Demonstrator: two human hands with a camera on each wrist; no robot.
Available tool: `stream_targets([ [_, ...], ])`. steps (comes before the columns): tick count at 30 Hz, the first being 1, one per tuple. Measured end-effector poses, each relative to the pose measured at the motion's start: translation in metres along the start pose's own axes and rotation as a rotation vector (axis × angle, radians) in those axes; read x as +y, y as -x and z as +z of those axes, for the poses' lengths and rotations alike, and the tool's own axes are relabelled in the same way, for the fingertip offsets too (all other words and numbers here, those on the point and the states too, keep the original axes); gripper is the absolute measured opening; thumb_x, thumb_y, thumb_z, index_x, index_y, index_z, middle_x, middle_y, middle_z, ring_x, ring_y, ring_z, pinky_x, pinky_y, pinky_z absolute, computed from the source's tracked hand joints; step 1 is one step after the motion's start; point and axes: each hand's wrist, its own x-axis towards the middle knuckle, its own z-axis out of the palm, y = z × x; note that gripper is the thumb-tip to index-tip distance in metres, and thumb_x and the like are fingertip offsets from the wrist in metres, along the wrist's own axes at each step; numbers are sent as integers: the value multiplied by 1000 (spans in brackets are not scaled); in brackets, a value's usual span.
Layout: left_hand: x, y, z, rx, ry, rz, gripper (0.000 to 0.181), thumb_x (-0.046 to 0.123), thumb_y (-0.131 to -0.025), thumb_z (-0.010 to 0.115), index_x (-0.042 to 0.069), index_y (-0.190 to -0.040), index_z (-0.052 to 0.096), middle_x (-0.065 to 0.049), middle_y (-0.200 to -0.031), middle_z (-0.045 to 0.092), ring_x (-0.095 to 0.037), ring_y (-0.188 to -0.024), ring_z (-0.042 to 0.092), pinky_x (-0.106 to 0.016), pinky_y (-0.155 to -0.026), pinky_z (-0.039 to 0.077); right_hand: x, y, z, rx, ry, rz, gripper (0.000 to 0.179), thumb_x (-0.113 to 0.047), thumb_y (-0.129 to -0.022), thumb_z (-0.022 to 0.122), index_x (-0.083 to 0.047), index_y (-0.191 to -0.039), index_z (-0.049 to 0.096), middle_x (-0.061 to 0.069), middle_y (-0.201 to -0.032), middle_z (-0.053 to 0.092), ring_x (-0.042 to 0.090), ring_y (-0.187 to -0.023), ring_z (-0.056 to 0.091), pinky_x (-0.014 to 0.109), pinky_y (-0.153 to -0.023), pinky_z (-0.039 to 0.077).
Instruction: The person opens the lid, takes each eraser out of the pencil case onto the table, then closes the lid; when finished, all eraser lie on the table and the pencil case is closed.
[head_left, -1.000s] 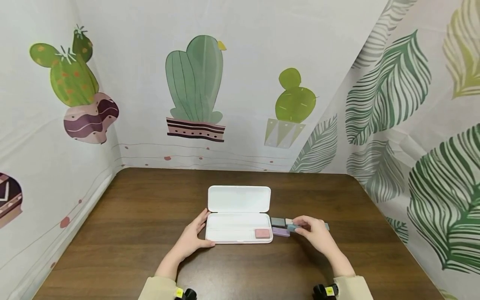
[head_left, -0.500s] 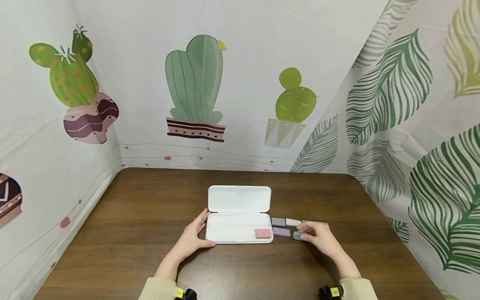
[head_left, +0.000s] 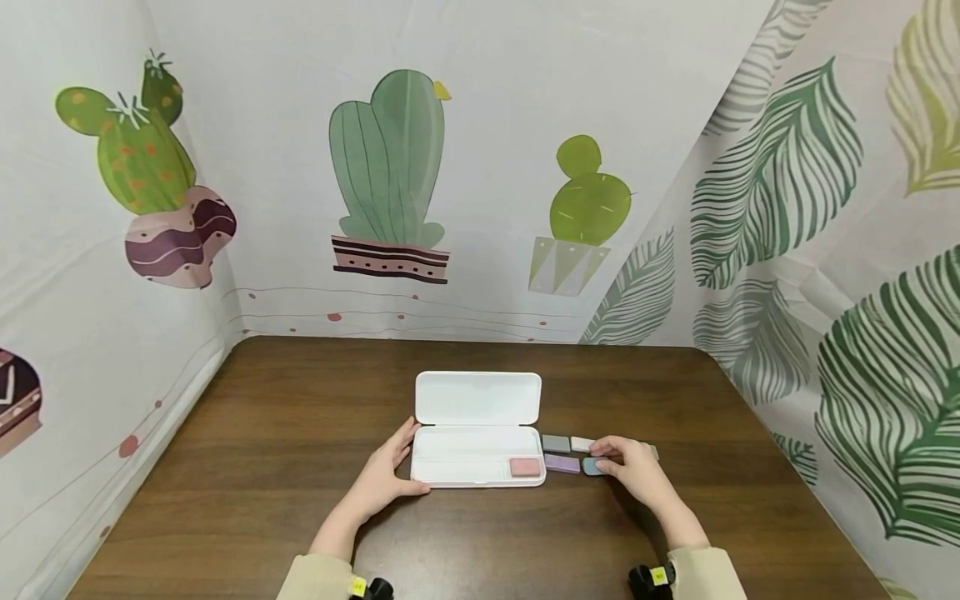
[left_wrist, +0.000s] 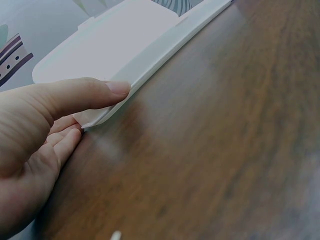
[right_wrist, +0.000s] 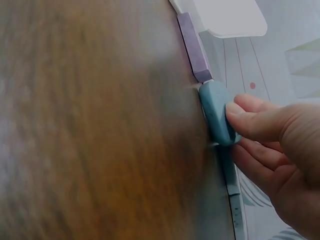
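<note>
A white pencil case (head_left: 465,454) lies with its lid (head_left: 477,397) flipped back, and a pink eraser (head_left: 525,467) sits in its right end. My left hand (head_left: 386,471) rests at the case's left end, thumb along the front edge and fingers spread up the side. My right hand (head_left: 637,475) pinches a rounded blue eraser (right_wrist: 216,110) between thumb and fingertips. That eraser stands at the right end of a purple eraser (head_left: 562,463). Behind them are a grey block (head_left: 556,443) and a white block (head_left: 582,444), partly covered by my right fingers.
A brown wooden table (head_left: 300,400) carries everything. In the right wrist view, a teal block (right_wrist: 228,172) and a pale block (right_wrist: 237,215) with small marks lie past the held eraser. A printed cloth (head_left: 495,167) hangs behind the table.
My right hand has brought the blue eraser toward the front, off the back row, then slightly left toward the purple eraser. My left hand has stayed on the case.
</note>
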Motion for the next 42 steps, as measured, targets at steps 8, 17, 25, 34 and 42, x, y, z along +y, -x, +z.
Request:
stream_targets([
  [8,0,0,-1,1,2,-7,110,-1,-66,87,-4,-153,21,-24,-154,34,-35,-144,34,-43,-117,33,0,-3,2,7,25,4,16,3,-83,71,-5,-97,71,4,-91,74,22,-85,70,25,-72,59],
  [17,-2,0,-2,-2,2,3,110,-1,-66,87,-5,-153,20,-26,-154,34,-36,-144,33,-44,-117,33,-4,-4,3,14,25,15,18,6,-81,72,-4,-95,71,4,-89,73,19,-82,68,23,-70,58],
  [25,-2,0,-2,-3,-2,6,110,0,-66,87,-5,-153,20,-25,-154,33,-36,-144,33,-44,-117,33,-22,-7,7,53,18,-37,16,3,-82,73,-4,-97,72,5,-91,74,21,-84,70,31,-75,61],
  [34,-4,0,-2,-7,-3,15,110,1,-67,87,-6,-153,19,-27,-154,33,-37,-144,32,-45,-117,32,-60,-10,27,-14,-17,-205,19,-4,-82,75,-4,-101,71,6,-98,74,19,-87,70,31,-77,62],
  [42,-4,0,-1,-7,-3,12,110,0,-66,87,-7,-152,19,-27,-154,33,-37,-144,32,-45,-117,32,-82,-11,42,-110,34,-233,20,-12,-85,74,-7,-104,71,3,-100,74,20,-91,69,37,-80,61],
])
